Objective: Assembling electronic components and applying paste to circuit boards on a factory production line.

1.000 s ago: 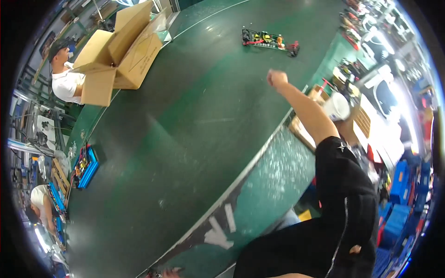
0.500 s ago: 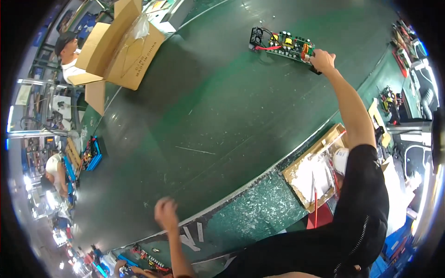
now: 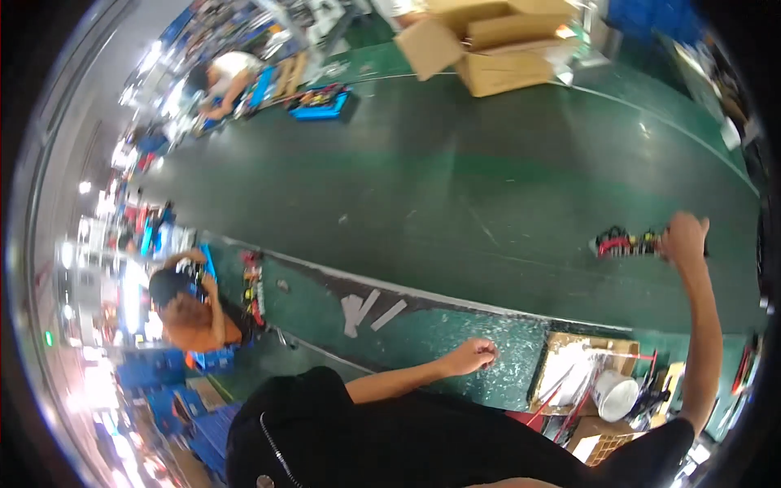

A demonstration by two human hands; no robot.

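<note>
At the right, my right hand (image 3: pixel 686 237) grips one end of a long circuit board (image 3: pixel 630 244) that lies on the dark green work surface (image 3: pixel 423 211). Crowded parts and a red wire show along the board; its right end is largely covered by my fingers. My left hand (image 3: pixel 472 358) hovers near the front ledge, left of a shallow cardboard tray (image 3: pixel 543 390). Its fingers are curled in, and nothing shows in them.
An open cardboard box (image 3: pixel 508 73) stands at the far side. A blue tray (image 3: pixel 319 110) with parts lies far left. Pale strips (image 3: pixel 366 307) rest on the ledge, and a white tub (image 3: pixel 616 394) stands beside the cardboard tray. A co-worker (image 3: pixel 195 313) sits at left, another farther back.
The view has swung to the left, showing more of the co-workers. My left hand has come back close to my body. My right hand still holds the circuit board's end.
</note>
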